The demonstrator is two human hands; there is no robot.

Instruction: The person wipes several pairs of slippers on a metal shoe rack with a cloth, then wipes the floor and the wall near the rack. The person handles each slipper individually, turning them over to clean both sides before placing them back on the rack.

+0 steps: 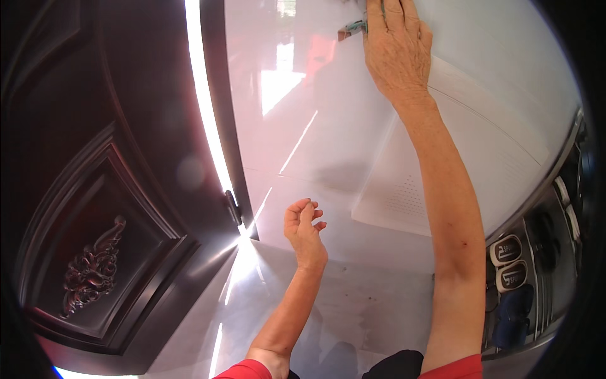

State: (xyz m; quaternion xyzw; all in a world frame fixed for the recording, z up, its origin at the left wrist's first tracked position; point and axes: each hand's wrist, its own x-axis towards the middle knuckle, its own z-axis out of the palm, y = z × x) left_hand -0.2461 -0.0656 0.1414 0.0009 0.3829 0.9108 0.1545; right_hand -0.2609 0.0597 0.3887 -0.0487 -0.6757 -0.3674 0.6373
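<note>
My right hand (399,49) reaches to the top edge of the view, palm down against a glossy white surface (341,118). Under its fingers is a small greenish and brown item (351,30), perhaps a folded cloth; one end sticks out to the left, and a bit of green shows between the fingers. The fingertips are partly cut off by the frame. My left hand (305,230) hangs lower, near the middle, with loosely bent fingers and nothing visible in it. A white panel with rows of small holes (406,201) lies partly behind my right forearm.
On the left stands a dark panelled door (156,189) with a carved ornament (92,275) and a hinge (233,207) beside a bright gap. At the right, shoes (511,275) sit on a dark rack (544,303). Below is a shiny grey floor (350,312).
</note>
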